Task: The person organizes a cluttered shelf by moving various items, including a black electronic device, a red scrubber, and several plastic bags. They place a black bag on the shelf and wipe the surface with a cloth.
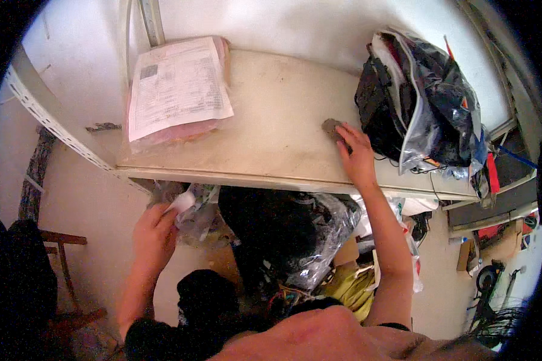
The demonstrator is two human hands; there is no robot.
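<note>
On the beige shelf (271, 108), my right hand (356, 155) reaches in from the front edge. Its fingertips press on a small grey-brown wad (331, 127), which looks like a dirty cloth or sponge lying flat on the surface. Below the shelf's front left corner is my left hand (153, 234). Its fingers are closed around a small white thing (181, 203), perhaps folded paper or tissue; its kind is unclear. Right of my right hand stands a clear plastic bag (421, 102) with black items inside. A wrapped stack of paper sheets (180, 90) lies on the shelf's left end.
A perforated metal post (66, 129) rises at the shelf's left. Underneath, black plastic-wrapped goods (283, 234), clear crumpled plastic (202, 216) and a yellow-green bag (350, 292) crowd the space. Another rack (494, 210) stands at the right, and a brown wooden frame (63, 240) at the lower left.
</note>
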